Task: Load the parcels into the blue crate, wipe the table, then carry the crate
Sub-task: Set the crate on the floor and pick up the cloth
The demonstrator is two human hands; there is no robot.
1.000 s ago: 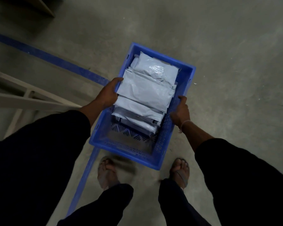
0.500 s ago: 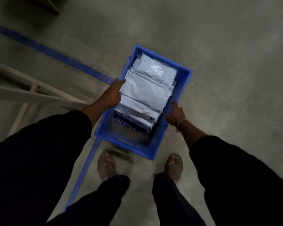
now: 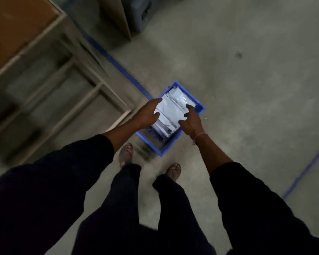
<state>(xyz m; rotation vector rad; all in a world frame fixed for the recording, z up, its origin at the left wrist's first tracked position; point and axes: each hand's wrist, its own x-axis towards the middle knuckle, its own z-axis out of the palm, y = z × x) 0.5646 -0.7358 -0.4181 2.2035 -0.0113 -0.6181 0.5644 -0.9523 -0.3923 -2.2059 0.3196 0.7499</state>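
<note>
At the far left stood the wooden table (image 3: 61,15), its frame and cross-bars blurred, its near corner leg ending close to my left forearm. A blue floor line (image 3: 118,66) ran from behind that leg down to the far left corner of the blue crate (image 3: 201,107). The crate sat on the concrete floor (image 3: 247,89) just ahead of my sandalled feet, and the grey parcels (image 3: 170,109) lay stacked inside it, filling most of it up to the far edge.

My left hand (image 3: 147,115) hung over the crate's left edge, fingers spread loosely and gripping nothing; whether the fingertips touched the top parcel I could not tell. My right hand (image 3: 191,120) hung over the right edge, fingers likewise splayed and empty, a thin band on the wrist. Beyond it, toward the right, another blue line (image 3: 306,168) crossed the bare floor.
</note>
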